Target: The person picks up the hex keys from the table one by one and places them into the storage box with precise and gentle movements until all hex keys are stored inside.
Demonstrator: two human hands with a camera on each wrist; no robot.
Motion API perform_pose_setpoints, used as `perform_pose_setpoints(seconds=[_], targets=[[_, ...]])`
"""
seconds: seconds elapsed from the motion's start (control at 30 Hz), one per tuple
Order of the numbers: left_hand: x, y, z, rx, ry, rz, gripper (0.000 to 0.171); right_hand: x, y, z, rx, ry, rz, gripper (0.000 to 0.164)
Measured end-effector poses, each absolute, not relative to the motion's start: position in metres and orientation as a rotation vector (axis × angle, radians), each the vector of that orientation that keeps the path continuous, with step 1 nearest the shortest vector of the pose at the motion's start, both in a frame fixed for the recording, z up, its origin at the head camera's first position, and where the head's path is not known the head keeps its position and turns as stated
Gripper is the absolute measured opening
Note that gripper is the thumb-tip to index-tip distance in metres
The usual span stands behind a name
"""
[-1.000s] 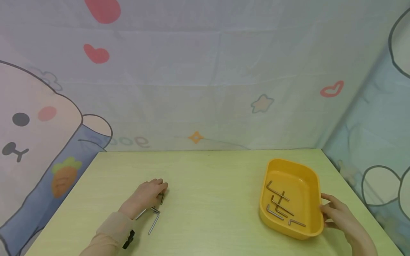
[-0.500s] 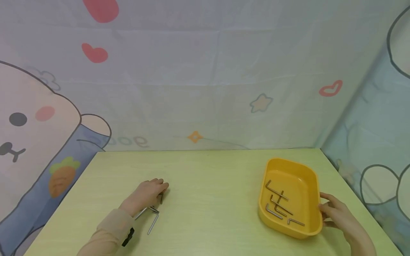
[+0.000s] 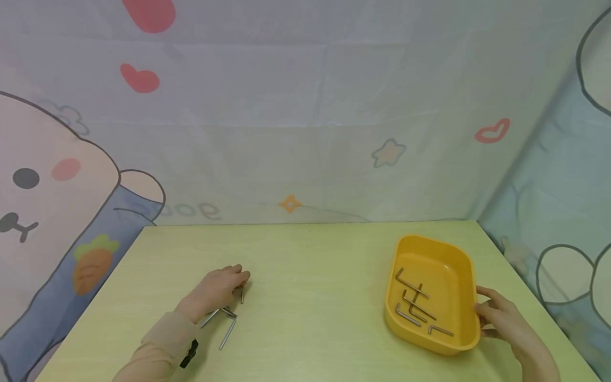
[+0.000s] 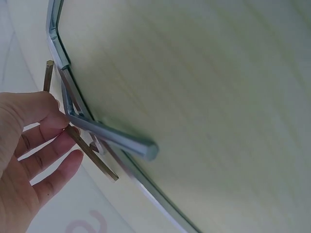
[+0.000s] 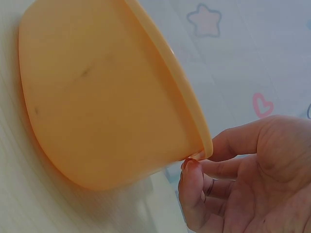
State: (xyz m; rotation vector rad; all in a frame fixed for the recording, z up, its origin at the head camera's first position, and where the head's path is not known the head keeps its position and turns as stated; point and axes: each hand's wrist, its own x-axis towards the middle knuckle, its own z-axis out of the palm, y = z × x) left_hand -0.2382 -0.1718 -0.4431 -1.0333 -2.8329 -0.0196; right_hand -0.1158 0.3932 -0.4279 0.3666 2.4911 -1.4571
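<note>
In the left wrist view, my left hand [image 4: 34, 141] pinches a dull bronze hex key [image 4: 99, 160] between thumb and fingers. Its two ends stick out on either side of the fingertips. Silvery hex keys [image 4: 116, 138] lie close beside it on the table, some crossing one another. Over on the right, my right hand [image 3: 506, 321] holds the rim of a yellow tray [image 3: 448, 273], with thumb and fingers pinching the edge in the right wrist view. Several L-shaped hex keys [image 3: 420, 307] lie loose on the tray's floor, mostly towards its left side.
The pale yellow-green table [image 3: 310, 318] stretches between the two hands. Behind it hangs a cloth backdrop [image 3: 286, 132] with printed hearts and stars, and another cloth side [image 3: 568, 212] borders the right. A black strap piece [image 3: 189, 354] sits at my left wrist.
The bronze hex key's end below my left fingers has tilted slightly and shifted up. The left hand has barely moved; the right hand and tray stay in place.
</note>
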Motion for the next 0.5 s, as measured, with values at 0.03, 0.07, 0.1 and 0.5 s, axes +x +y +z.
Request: perform_pose_setpoints(seconds=[0.03, 0.07, 0.1, 0.5], targets=[[-0.2379, -0.1715, -0.4428, -1.032, -2.830, -0.027, 0.025, -0.1159, 0.3930, -0.4277, 0.367, 2.491, -1.456, 0.058], [-0.2378, -0.1713, -0.4427, -1.032, -2.829, -0.033, 0.026, -0.1160, 0.3930, -0.4274, 0.368, 2.490, -1.454, 0.059], [-0.2378, -0.1711, -0.4427, -1.031, -2.830, -0.033, 0.026, -0.1160, 0.3930, -0.4271, 0.369, 2.489, -1.452, 0.059], [-0.2392, -0.1674, -0.4430, -1.050, -2.817, -0.081, 0.031, -0.1163, 0.3923, -0.4250, 0.381, 2.472, -1.449, 0.059]])
